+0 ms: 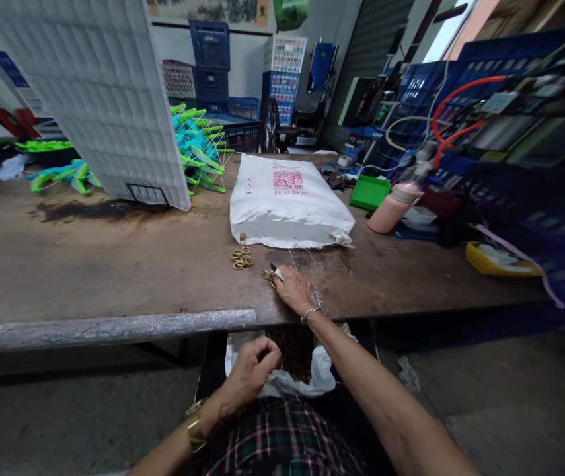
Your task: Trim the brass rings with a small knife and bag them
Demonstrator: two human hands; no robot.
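Observation:
My right hand (293, 288) rests on the wooden table near its front edge, fingers closed round a dark-tipped tool with a white part. Brass-coloured pieces (270, 277) show at its fingertips. To the left of that hand lies a small pile of brass rings (241, 258), just in front of a white printed sack (292, 205). My left hand (255, 362) is below the table edge, thumb and fingers pinched together at an open white bag (322, 371) on my lap; what they hold is too small to make out. Dark brownish contents (293, 354) show inside the bag.
A tall white padded panel (113, 99) stands on the left in a wire holder, with green and blue plastic pieces (203, 149) behind it. On the right are a green tray (370, 192), a pink bottle (392, 208) and a yellow tray (497, 261). Blue crates (210, 46) stand behind.

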